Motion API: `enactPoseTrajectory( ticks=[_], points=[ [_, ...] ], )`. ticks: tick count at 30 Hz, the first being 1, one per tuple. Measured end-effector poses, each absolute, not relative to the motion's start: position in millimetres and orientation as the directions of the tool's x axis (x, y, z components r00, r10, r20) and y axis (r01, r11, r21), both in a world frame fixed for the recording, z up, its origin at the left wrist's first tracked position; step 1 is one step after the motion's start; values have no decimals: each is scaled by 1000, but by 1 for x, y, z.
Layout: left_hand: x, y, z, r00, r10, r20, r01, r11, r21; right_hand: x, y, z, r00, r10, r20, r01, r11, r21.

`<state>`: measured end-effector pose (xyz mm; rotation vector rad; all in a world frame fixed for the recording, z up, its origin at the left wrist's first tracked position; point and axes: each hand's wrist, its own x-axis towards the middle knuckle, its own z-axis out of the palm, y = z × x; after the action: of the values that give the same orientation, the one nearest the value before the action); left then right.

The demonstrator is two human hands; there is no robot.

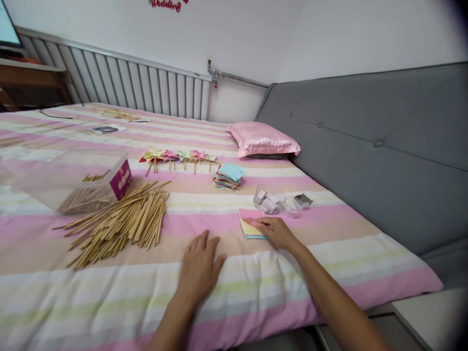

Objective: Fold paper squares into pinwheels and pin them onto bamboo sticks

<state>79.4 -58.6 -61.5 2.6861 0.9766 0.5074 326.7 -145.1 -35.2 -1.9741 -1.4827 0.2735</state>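
Observation:
My left hand (199,268) lies palm down on the striped bedspread (234,282), its fingers spread and holding nothing. To its right, my right hand (278,232) pinches the edge of a pink paper sheet (249,213). This sheet sits at the top of a small stack of square coloured paper (251,231), partly lifted so that yellow shows beneath it. My fingers hide the stack's right side. Beyond my right hand are a clear container with small packets (269,201) and a round clear container (291,207).
Many thin wooden sticks (124,226) lie in a heap on the left, beside a clear plastic box (91,161) with more sticks. Farther back are several paper pinwheels (185,156), a pile of cut paper (228,176) and a pink pillow (265,139). A grey headboard (365,131) borders the right.

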Motion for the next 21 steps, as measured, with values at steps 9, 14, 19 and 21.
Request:
enactPoseTrajectory(
  ticks=[9,14,19,21],
  points=[
    [78,-59,-60,715,661,227,573,-740,352,342,-132,-49,636,743,207,597,-304,-742],
    [79,-57,-62,692,668,274,546,-733,405,346,-134,-36,768,596,237,479,-288,-829],
    [92,-41,-61,569,761,311,467,-610,640,348,-130,-6,844,388,370,459,-166,-873],
    [102,-32,-55,494,834,246,385,-463,798,346,-118,13,838,332,433,481,-74,-874]
  ],
)
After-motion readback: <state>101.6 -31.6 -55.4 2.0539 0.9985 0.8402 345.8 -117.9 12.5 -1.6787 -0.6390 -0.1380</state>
